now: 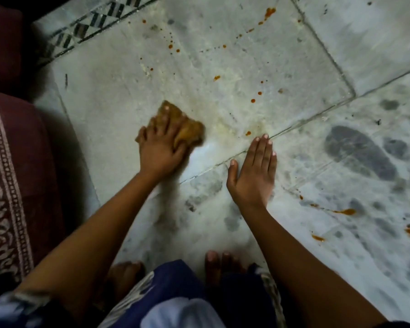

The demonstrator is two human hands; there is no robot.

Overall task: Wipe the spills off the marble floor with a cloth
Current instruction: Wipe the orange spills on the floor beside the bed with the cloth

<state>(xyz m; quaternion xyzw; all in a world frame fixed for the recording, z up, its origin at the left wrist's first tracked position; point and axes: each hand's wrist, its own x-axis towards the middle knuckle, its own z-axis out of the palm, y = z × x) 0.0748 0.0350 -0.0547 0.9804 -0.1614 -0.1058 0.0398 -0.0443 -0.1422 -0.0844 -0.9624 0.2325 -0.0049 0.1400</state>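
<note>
My left hand [160, 147] presses down on a stained orange-brown cloth [189, 131] on the grey marble floor [223, 67], and both look blurred by motion. My right hand [253, 171] lies flat on the floor to the cloth's right, fingers together and holding nothing. A pale yellow smear [237, 121] spreads between the cloth and my right hand. Orange spill drops [253, 100] dot the floor farther out, with more drops at the top [269, 12]. Larger orange streaks [344, 211] lie at the right.
A dark red patterned rug or cushion [12, 174] runs along the left edge. A black-and-white inlaid border [90, 24] crosses the top left. My bare feet [213, 266] and blue patterned clothing [175, 292] fill the bottom. Dark grey patches [357, 150] mark the marble at right.
</note>
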